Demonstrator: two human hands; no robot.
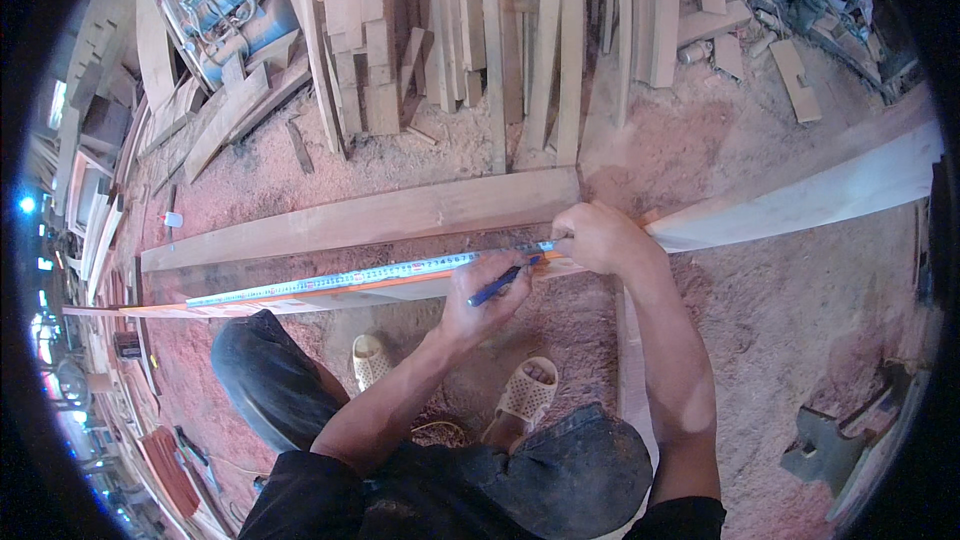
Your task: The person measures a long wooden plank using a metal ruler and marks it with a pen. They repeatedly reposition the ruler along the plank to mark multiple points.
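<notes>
My left hand [485,290] is closed around a blue pen [492,289], which slants up toward the board's edge. Pinched in the fingers of my right hand [603,237] is one end of a tape measure [370,276]; the fingers hide exactly how that end sits. The tape's marked blade stretches left along the orange-edged top of a long pale board [410,290]. This board runs across the view, passes by both hands and continues as a broad white face at the right. Both hands are close together at the board's middle.
A wide plank [370,215] lies just beyond the board. Stacked timber [450,30] stands at the back, beside a blue compressor [235,15]. Sawdust covers the floor [690,155]. A metal bracket-like piece [830,445] is at lower right. My sandalled feet and bent knees are close below.
</notes>
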